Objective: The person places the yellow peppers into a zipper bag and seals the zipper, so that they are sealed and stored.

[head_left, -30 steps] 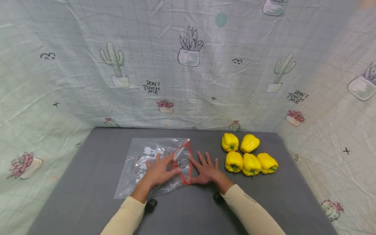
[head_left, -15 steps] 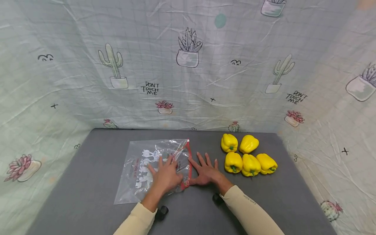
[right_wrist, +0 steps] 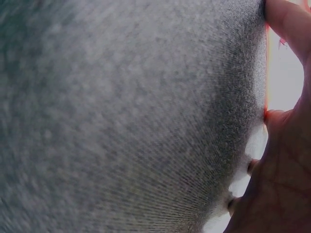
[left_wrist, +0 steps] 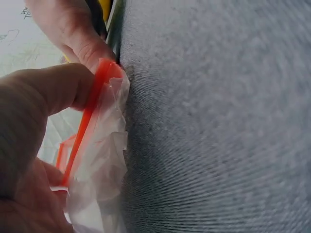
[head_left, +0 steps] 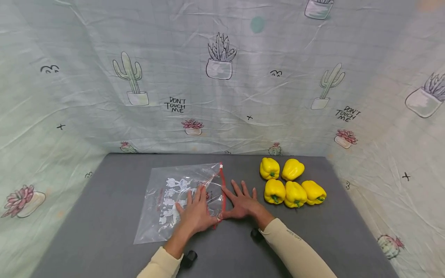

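Parting the mouth of the clear plastic bag seems to be the step in hand: the two red strips along its mouth stand apart, leaving a gap between them. The bag lies flat on the grey table, partly under the left hand and just reached by the right. The left hand rests over the bag close to its mouth, fingers spread wide and fairly straight; the left wrist view shows its thumb bent against a red strip, though I cannot tell whether it pinches the film. The right hand, also spread wide and gripping nothing, sits just outside the bag's mouth, thumb and forefinger tips touching the outer red strip as if to pin it. The inner red strip angles back to the left hand's fingertips. The next move, I judge, calls for steadying the outer edge while easing the other up; such thin film may cling or slip. Five yellow bell peppers sit beyond the bag's mouth, past the right hand, touching neither.
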`<state>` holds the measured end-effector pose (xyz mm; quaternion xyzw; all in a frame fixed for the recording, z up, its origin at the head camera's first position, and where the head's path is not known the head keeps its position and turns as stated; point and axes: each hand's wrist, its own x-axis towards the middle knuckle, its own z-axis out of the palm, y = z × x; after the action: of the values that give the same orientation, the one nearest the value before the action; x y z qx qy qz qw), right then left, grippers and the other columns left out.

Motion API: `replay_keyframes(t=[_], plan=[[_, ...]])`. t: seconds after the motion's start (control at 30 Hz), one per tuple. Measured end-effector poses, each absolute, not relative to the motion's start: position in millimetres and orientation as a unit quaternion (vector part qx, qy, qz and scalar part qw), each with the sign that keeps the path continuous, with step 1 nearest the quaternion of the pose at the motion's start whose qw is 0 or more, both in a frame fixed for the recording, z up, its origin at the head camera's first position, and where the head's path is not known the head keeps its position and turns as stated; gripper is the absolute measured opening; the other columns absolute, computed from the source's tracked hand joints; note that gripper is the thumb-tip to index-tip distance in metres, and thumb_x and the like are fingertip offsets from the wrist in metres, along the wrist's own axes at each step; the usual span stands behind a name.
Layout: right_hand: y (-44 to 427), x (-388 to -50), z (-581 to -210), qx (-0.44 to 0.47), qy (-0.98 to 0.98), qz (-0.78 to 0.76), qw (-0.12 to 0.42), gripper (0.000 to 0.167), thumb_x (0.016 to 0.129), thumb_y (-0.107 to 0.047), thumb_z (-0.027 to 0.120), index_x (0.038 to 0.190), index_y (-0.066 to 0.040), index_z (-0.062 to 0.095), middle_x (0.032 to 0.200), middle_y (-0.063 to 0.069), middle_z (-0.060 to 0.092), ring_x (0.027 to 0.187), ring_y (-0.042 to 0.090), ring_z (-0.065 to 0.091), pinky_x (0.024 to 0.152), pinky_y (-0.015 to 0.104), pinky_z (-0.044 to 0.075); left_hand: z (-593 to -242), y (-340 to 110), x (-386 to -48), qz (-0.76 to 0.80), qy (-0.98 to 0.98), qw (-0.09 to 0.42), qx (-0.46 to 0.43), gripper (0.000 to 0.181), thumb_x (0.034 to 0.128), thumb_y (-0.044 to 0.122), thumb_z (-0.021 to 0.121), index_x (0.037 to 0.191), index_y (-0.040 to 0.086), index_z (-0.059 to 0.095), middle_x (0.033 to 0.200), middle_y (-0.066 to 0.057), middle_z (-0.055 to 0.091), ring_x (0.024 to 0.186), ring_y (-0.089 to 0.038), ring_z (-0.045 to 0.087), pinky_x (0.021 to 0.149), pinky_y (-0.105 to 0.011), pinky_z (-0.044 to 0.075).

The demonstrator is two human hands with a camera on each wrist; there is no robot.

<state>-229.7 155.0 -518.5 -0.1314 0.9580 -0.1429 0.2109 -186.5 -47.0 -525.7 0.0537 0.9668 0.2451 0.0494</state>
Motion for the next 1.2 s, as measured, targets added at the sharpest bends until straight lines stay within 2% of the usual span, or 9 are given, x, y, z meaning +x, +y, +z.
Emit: replay_keyframes(t=[0.17, 0.3, 0.37, 0.47, 0.63, 0.73, 0.9, 1.07, 1.2], plan=[[152, -230, -522, -0.132, 0.960, -0.136, 0.208, 0.104, 0.083, -0.074, 0.069, 0.167, -0.040, 0.018, 0.178, 0.005, 0.005, 0.164, 0.043, -0.003, 0.123, 0.077, -0.003, -525, -50, -185, 0.254, 0.964, 0.051, 0.063, 0.081, 0.0789, 0.037, 0.082, 0.153, 0.026, 0.052, 0.175, -0.010, 0.021, 0.159, -0.053, 0.017, 0.107, -0.093, 0.007], [152, -230, -523, -0.132, 0.958, -0.142, 0.211, 0.104, 0.083, -0.076, 0.069, 0.166, -0.041, 0.018, 0.178, 0.006, 0.006, 0.164, 0.044, -0.003, 0.123, 0.078, -0.003, -524, -51, -186, 0.253, 0.963, 0.062, 0.068, 0.065, 0.0809, 0.030, 0.077, 0.144, 0.022, 0.062, 0.175, -0.010, 0.022, 0.159, -0.053, 0.017, 0.108, -0.093, 0.006], [153, -229, -521, -0.133, 0.957, -0.144, 0.213, 0.104, 0.082, -0.076, 0.068, 0.166, -0.041, 0.018, 0.178, 0.006, 0.005, 0.164, 0.044, -0.003, 0.123, 0.078, -0.004, -525, -51, -186, 0.251, 0.964, 0.062, 0.066, 0.070, 0.0816, 0.033, 0.077, 0.147, 0.018, 0.059, 0.175, -0.010, 0.023, 0.159, -0.052, 0.018, 0.108, -0.092, 0.006], [153, -227, -517, -0.132, 0.957, -0.144, 0.213, 0.104, 0.083, -0.074, 0.069, 0.167, -0.039, 0.019, 0.178, 0.006, 0.006, 0.164, 0.043, -0.002, 0.123, 0.077, -0.002, -528, -52, -186, 0.254, 0.964, 0.054, 0.058, 0.085, 0.0839, 0.049, 0.078, 0.156, 0.013, 0.049, 0.175, -0.006, 0.024, 0.160, -0.050, 0.019, 0.110, -0.091, 0.007], [156, -229, -522, -0.134, 0.960, -0.142, 0.201, 0.102, 0.083, -0.075, 0.068, 0.166, -0.039, 0.020, 0.178, 0.007, 0.007, 0.163, 0.045, -0.001, 0.123, 0.078, -0.001, -534, -52, -186, 0.261, 0.963, 0.037, 0.053, 0.112, 0.0767, 0.070, 0.080, 0.163, 0.014, 0.037, 0.175, -0.003, 0.026, 0.159, -0.050, 0.021, 0.109, -0.092, 0.008], [157, -230, -525, -0.136, 0.959, -0.144, 0.203, 0.104, 0.083, -0.078, 0.067, 0.167, -0.040, 0.019, 0.178, 0.007, 0.006, 0.163, 0.045, -0.001, 0.122, 0.079, -0.001, -532, -54, -187, 0.265, 0.962, 0.038, 0.061, 0.105, 0.0778, 0.060, 0.083, 0.163, 0.019, 0.038, 0.175, -0.006, 0.026, 0.157, -0.054, 0.021, 0.107, -0.092, 0.009], [158, -234, -529, -0.136, 0.957, -0.145, 0.210, 0.106, 0.082, -0.079, 0.067, 0.167, -0.042, 0.016, 0.179, 0.005, 0.003, 0.164, 0.043, -0.005, 0.122, 0.079, -0.003, -522, -57, -189, 0.265, 0.959, 0.083, 0.061, 0.087, 0.0775, 0.038, 0.083, 0.157, 0.028, 0.049, 0.175, -0.016, 0.020, 0.157, -0.059, 0.012, 0.109, -0.091, 0.008], [161, -242, -546, -0.139, 0.958, -0.142, 0.209, 0.108, 0.080, -0.081, 0.067, 0.166, -0.044, 0.012, 0.179, 0.003, -0.003, 0.163, 0.043, -0.010, 0.121, 0.079, -0.007, -510, -56, -193, 0.238, 0.959, 0.146, 0.045, 0.090, 0.0784, 0.041, 0.082, 0.158, 0.023, 0.045, 0.174, -0.022, 0.016, 0.159, -0.057, 0.004, 0.112, -0.089, 0.009], [162, -244, -551, -0.139, 0.959, -0.141, 0.202, 0.107, 0.081, -0.079, 0.068, 0.166, -0.044, 0.014, 0.179, 0.002, -0.002, 0.164, 0.042, -0.011, 0.122, 0.078, -0.008, -507, -55, -197, 0.219, 0.961, 0.164, 0.039, 0.097, 0.0763, 0.043, 0.083, 0.160, 0.017, 0.042, 0.175, -0.015, 0.017, 0.159, -0.056, 0.004, 0.112, -0.089, 0.011]])
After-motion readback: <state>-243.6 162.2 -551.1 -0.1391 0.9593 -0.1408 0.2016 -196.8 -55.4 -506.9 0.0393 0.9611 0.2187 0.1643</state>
